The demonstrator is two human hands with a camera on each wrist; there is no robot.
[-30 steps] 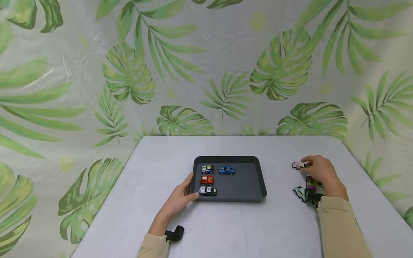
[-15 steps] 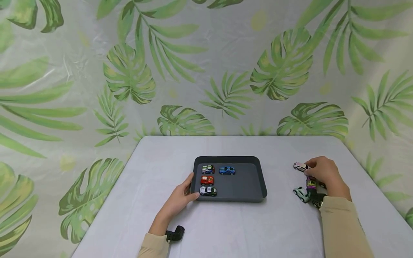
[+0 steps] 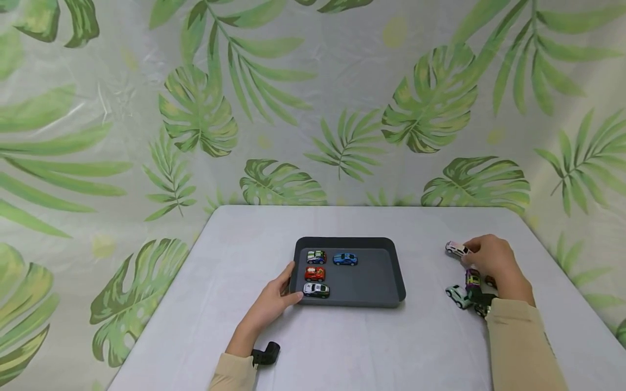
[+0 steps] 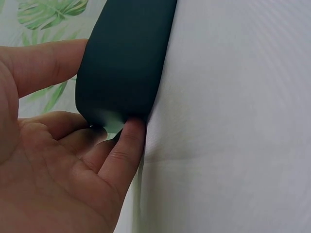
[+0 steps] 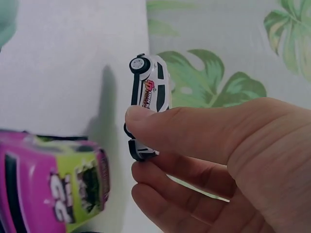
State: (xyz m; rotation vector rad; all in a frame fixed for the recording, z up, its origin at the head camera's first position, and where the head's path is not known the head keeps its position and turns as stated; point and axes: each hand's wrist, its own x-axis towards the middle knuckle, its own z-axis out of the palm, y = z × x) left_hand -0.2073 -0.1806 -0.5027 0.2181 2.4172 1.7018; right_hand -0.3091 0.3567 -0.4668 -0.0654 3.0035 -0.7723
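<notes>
Shifted slightly farther right of the tray [image 3: 367,277] than a second ago, the white car [image 5: 163,87] has moved with the right hand [image 3: 494,260]. At the tray's near left corner, the left hand [image 3: 266,307] grips with thumb and fingers; a tug there could set the cars inside rolling. Along the tray's left side sit a striped car [image 3: 316,257], a red car [image 3: 315,273] and a police-style car [image 3: 316,290], with a blue car [image 3: 345,259] to their right. Well right of the tray, the right thumb and fingers pinch the white car near one end, so it might pivot or slip. Just nearer than it, a pale green car [image 3: 458,296] and a purple car [image 3: 473,278] could get knocked if that wrist drops.
</notes>
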